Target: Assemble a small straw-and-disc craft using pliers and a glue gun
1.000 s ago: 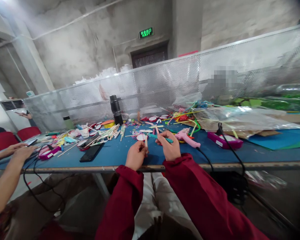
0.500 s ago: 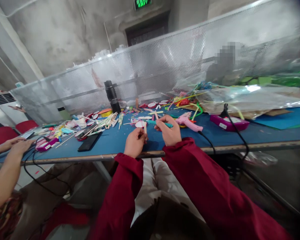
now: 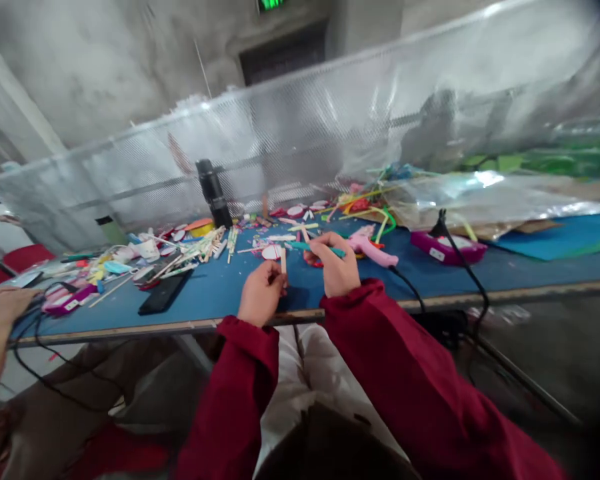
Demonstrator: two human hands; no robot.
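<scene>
My left hand is closed on a pale wooden craft stick, which stands upright out of the fingers. My right hand grips a teal pen that points left, its front end close to the top of the stick. Whether the two touch, I cannot tell. Just behind the right fingers shows a pinkish stick; it is unclear if it is held. A white round piece lies beyond my left hand. Right of my right hand lies a pink glue gun with a black cord.
Loose sticks, a black phone and a black bottle occupy the blue table on the left. Purple boxes with cords lie at both sides. Another person's hand rests at far left. Mesh borders the back.
The view has swung slightly to the right, so everything sits further left. Both hands keep their holds, and the pen stays near the stick.
</scene>
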